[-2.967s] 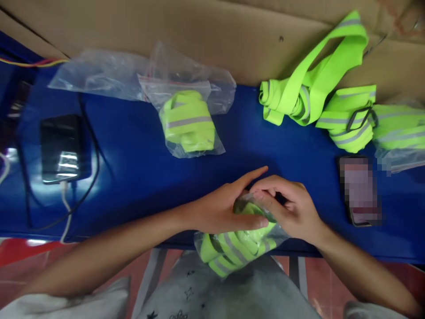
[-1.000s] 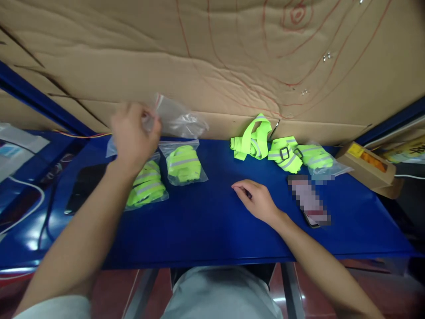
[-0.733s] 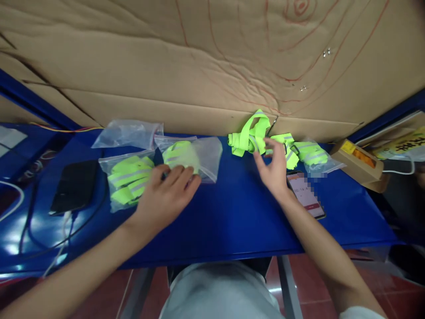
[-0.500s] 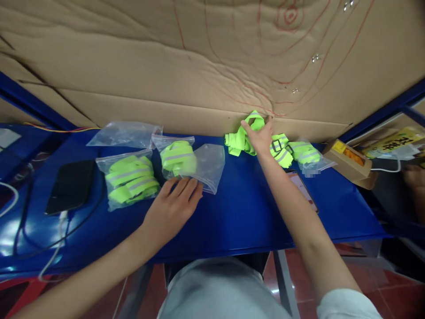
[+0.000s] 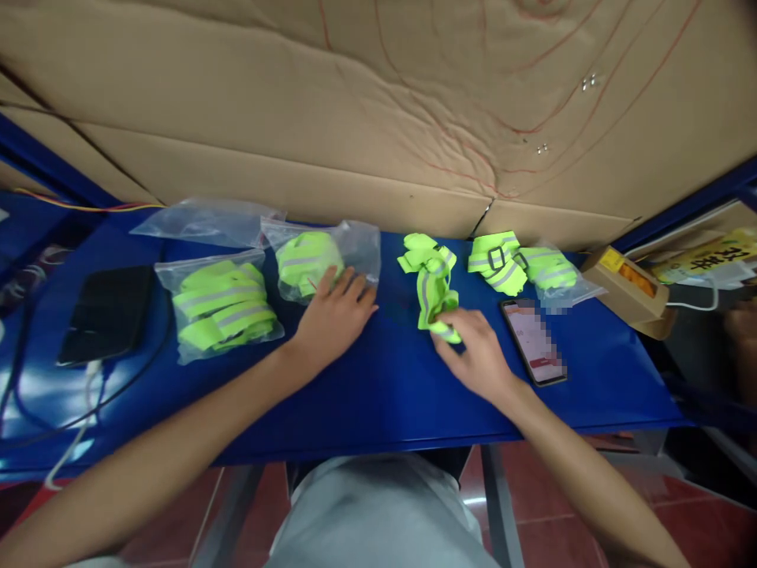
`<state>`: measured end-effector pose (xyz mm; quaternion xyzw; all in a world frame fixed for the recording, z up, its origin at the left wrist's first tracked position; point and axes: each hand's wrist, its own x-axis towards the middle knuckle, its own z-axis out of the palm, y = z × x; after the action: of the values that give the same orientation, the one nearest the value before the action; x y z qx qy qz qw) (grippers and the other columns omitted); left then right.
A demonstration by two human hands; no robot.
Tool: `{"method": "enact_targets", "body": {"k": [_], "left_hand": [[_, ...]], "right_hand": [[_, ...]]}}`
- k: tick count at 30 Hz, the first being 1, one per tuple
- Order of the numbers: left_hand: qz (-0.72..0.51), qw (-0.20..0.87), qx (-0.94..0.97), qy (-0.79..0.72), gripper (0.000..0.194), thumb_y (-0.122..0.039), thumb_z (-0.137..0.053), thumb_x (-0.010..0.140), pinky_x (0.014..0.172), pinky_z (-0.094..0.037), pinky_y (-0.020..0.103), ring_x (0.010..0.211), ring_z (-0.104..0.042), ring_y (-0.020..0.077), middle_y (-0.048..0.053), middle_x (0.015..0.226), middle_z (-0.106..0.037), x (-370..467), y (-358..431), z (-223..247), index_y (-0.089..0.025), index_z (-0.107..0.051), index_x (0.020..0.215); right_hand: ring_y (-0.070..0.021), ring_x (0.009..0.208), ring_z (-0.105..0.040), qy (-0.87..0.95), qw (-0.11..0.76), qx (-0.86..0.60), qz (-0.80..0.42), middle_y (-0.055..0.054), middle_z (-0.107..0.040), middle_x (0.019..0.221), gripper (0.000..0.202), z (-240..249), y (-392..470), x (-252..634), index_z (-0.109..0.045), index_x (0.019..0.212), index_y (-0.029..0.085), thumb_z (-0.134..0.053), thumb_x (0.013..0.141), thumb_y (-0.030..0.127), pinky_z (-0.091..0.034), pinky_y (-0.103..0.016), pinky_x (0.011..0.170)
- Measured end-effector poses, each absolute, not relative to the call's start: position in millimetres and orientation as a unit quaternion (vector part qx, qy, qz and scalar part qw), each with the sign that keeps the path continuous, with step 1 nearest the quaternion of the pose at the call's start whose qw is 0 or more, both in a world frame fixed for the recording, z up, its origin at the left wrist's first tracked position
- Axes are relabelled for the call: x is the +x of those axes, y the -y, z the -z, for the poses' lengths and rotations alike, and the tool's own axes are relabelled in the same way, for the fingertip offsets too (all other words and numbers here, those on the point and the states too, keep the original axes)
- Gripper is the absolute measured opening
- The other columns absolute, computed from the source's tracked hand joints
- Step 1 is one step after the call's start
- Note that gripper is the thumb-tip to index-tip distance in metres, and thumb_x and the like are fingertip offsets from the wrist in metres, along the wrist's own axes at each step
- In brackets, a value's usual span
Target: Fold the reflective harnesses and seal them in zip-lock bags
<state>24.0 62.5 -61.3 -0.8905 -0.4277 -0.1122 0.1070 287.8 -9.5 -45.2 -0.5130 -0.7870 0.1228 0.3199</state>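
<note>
On the blue table, my left hand (image 5: 340, 315) rests with its fingers apart on the lower edge of a clear bag holding a folded neon strap (image 5: 307, 259). My right hand (image 5: 476, 351) grips the near end of a loose neon reflective strap (image 5: 434, 280), which trails away toward the cardboard. Left of my left hand lies another bagged neon strap (image 5: 225, 306). A bundled strap with a black buckle (image 5: 501, 260) sits at the back right, beside a partly bagged strap (image 5: 550, 268).
A flat clear bag (image 5: 206, 222) lies at the back left. A black device (image 5: 110, 314) with a white cable is at the left. A lit phone (image 5: 535, 343) and a small cardboard box (image 5: 627, 288) are at the right. Upright cardboard (image 5: 296, 118) stands behind.
My right hand has moved toward me, drawing the end of the loose strap away from the buckled bundle. My left hand has shifted slightly up and right, with the empty part of its bag pushed back.
</note>
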Motion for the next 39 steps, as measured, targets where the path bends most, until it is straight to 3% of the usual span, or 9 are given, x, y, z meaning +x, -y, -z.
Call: {"method": "enact_targets", "body": {"k": [8, 11, 15, 20, 24, 29, 34, 36, 39], "left_hand": [[0.258, -0.002, -0.938, 0.233, 0.044, -0.032, -0.052, 0.108, 0.124, -0.048, 0.050, 0.152, -0.049, 0.0313, 0.017, 0.160, -0.054, 50, -38, 39, -0.019, -0.058, 0.150], [0.174, -0.010, -0.967, 0.187, 0.050, -0.050, -0.049, 0.109, 0.127, -0.038, 0.065, 0.155, -0.045, 0.0379, 0.016, 0.163, -0.052, 60, -31, 41, -0.022, -0.057, 0.150], [0.145, -0.053, -0.966, 0.205, 0.052, -0.055, -0.048, 0.108, 0.119, -0.050, 0.056, 0.135, -0.062, 0.0350, 0.019, 0.143, -0.065, 52, -30, 51, -0.014, -0.067, 0.132], [0.139, -0.129, -0.962, 0.194, 0.034, -0.044, -0.055, 0.106, 0.120, -0.051, 0.053, 0.132, -0.061, 0.0306, 0.016, 0.131, -0.067, 32, -14, 59, -0.017, -0.070, 0.121], [0.117, -0.158, -0.957, 0.213, 0.024, -0.036, -0.060, 0.102, 0.122, -0.049, 0.053, 0.134, -0.059, 0.0303, 0.014, 0.135, -0.064, 13, -6, 56, -0.019, -0.072, 0.114], [0.094, -0.133, -0.958, 0.238, 0.018, -0.019, -0.062, 0.094, 0.117, -0.054, 0.048, 0.123, -0.067, 0.0274, 0.011, 0.126, -0.069, 6, 0, 43, -0.019, -0.073, 0.108], [0.023, -0.007, -0.902, 0.430, 0.040, -0.032, -0.047, 0.104, 0.073, -0.062, 0.048, 0.077, -0.073, 0.0317, 0.014, 0.079, -0.070, 49, 12, 31, -0.013, -0.074, 0.083], [0.055, 0.039, -0.901, 0.428, 0.046, -0.041, -0.044, 0.107, 0.077, -0.063, 0.049, 0.085, -0.076, 0.0344, 0.017, 0.088, -0.073, 64, 11, 34, -0.010, -0.076, 0.095], [0.111, 0.083, -0.910, 0.391, 0.052, -0.045, -0.051, 0.106, 0.111, -0.054, 0.059, 0.133, -0.065, 0.0440, 0.029, 0.140, -0.066, 71, 3, 50, -0.004, -0.068, 0.134]], "right_hand": [[-0.0252, 0.120, -0.068, 0.917, 0.063, -0.358, -0.162, -0.009, -0.075, 0.124, 0.046, 20, 75, 278, -0.064, 0.137, 0.019, -0.055, 0.094, 0.003, -0.056, -0.043, 0.103], [-0.0225, 0.109, -0.072, 0.926, 0.129, -0.325, -0.144, -0.005, -0.079, 0.111, 0.033, 6, 66, 282, -0.072, 0.117, 0.021, -0.051, 0.096, 0.005, -0.058, -0.040, 0.095], [-0.0243, 0.110, -0.074, 0.866, 0.251, -0.430, -0.047, -0.008, -0.080, 0.116, 0.035, 2, 34, 290, -0.074, 0.114, 0.021, -0.044, 0.102, 0.008, -0.057, -0.042, 0.091], [-0.0403, 0.153, -0.049, 0.858, 0.125, -0.496, -0.042, -0.021, -0.049, 0.165, 0.055, 27, -7, 268, -0.056, 0.154, 0.017, -0.061, 0.105, 0.041, -0.046, -0.063, 0.120], [-0.0425, 0.158, -0.042, 0.827, 0.101, -0.539, -0.125, -0.019, -0.040, 0.171, 0.083, 40, -20, 257, -0.045, 0.163, 0.025, -0.076, 0.093, 0.056, -0.049, -0.067, 0.118], [-0.0302, 0.144, -0.061, 0.780, 0.277, -0.523, -0.204, -0.014, -0.061, 0.154, 0.059, 50, -32, 283, -0.052, 0.149, 0.022, -0.071, 0.095, 0.037, -0.054, -0.050, 0.118], [-0.0305, 0.124, -0.072, 0.663, 0.390, -0.623, -0.140, -0.016, -0.073, 0.132, 0.036, 60, -49, 316, -0.061, 0.127, 0.019, -0.059, 0.092, 0.025, -0.058, -0.054, 0.109], [-0.0325, 0.140, -0.061, 0.664, 0.407, -0.625, -0.048, -0.020, -0.066, 0.144, 0.032, 55, -45, 313, -0.064, 0.127, 0.017, -0.053, 0.098, 0.024, -0.048, -0.058, 0.120], [-0.0288, 0.151, -0.053, 0.761, 0.354, -0.542, 0.034, -0.014, -0.061, 0.155, 0.039, 47, -27, 289, -0.063, 0.142, 0.023, -0.045, 0.107, 0.025, -0.038, -0.056, 0.129]]}}
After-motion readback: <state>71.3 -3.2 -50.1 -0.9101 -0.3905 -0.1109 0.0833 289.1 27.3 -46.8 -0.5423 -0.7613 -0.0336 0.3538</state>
